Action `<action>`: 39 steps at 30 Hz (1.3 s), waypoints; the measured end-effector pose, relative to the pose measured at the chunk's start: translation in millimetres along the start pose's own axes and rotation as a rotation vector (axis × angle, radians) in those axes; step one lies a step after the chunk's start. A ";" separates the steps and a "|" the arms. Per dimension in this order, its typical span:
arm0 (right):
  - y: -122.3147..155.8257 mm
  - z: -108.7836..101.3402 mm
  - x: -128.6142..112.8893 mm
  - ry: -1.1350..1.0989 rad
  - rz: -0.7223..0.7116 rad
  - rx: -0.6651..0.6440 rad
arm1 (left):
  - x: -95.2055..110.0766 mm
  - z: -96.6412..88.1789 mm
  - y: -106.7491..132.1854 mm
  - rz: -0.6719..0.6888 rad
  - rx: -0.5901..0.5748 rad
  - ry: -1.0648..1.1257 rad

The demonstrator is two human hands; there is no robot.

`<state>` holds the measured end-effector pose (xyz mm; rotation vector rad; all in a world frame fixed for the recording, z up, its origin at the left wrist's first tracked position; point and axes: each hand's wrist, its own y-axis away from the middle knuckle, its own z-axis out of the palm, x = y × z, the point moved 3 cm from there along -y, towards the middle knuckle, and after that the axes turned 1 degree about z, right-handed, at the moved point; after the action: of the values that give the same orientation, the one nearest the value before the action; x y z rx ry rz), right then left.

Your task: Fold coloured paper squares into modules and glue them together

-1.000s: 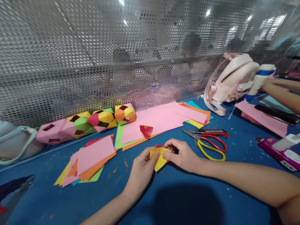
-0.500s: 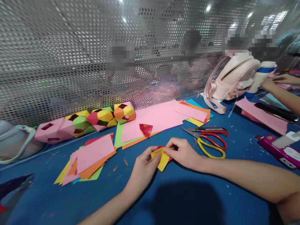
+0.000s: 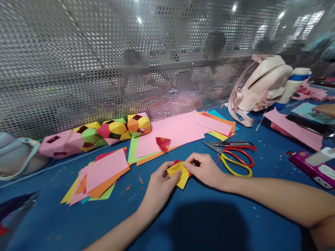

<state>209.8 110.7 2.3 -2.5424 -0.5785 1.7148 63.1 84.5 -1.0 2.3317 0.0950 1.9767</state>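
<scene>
Between my two hands is a small folded piece of yellow and red paper (image 3: 180,174), its yellow face toward me. My left hand (image 3: 161,183) pinches its left side, thumb on the yellow face. From the other side, my right hand (image 3: 206,170) grips the upper right edge between thumb and fingers. A small folded red and orange paper piece (image 3: 163,144) rests just beyond, on large pink paper sheets (image 3: 167,132). Scissors (image 3: 232,160) with red and yellow handles lie right of my right hand, beside a dark-handled cutter (image 3: 235,143).
A paper stack (image 3: 106,174) lies at left, with folded paper shapes (image 3: 115,130) lined up behind it. A perforated metal panel (image 3: 104,69) borders the blue table (image 3: 125,223). At right are a pink backpack (image 3: 264,83), a bottle (image 3: 293,87), a purple tool (image 3: 311,167) and another person's hand (image 3: 326,109).
My hands keep hold of the folded paper, which has shifted slightly up and turned a little. At right, the other person's arms have drawn back, leaving one hand by the light-blue paper.
</scene>
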 end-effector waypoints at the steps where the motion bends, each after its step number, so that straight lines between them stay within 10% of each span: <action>1: -0.1 0.0 -0.2 -0.001 0.001 0.006 | 0.1 0.4 0.0 -0.005 -0.008 0.015; 17: 3.1 2.8 -8.1 0.014 -0.223 0.003 | 2.5 1.7 -1.1 0.060 -0.014 -0.102; 39: 4.2 3.0 -6.4 0.025 -0.152 0.001 | -0.2 -1.2 -2.2 0.107 -0.072 -0.211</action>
<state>206.2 104.2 6.0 -2.4446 -0.7479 1.6310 61.8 86.7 -1.2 2.5287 -0.1148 1.7312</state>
